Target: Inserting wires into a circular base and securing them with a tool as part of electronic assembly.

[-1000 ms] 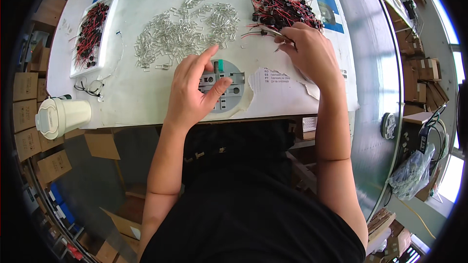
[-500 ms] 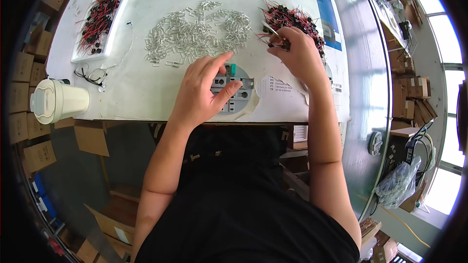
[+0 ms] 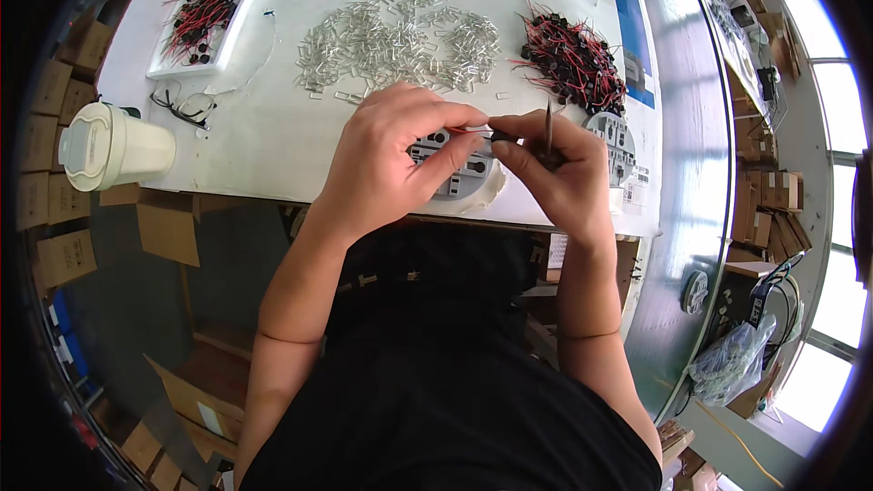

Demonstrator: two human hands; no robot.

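My left hand is closed in a pinch on the thin red wires of a small black part. The body of that black part sits between the thumb and fingers of my right hand, close beside the left. A pointed metal tool, perhaps tweezers, also rests in my right hand, its tip upward. Beneath both hands lies a round grey moulded piece with compartments, partly hidden by my fingers. A second grey moulded piece lies to the right of my right hand.
Small clear-silver U-shaped pieces are heaped mid-table. A pile of black parts with red wires lies at right; more fill a white tray at far left. Eyeglasses and a lidded cup stand near the left edge.
My right hand has come back from the wired pile toward the left hand, bringing a black part. The left hand has closed on its wires. The view has shifted slightly.
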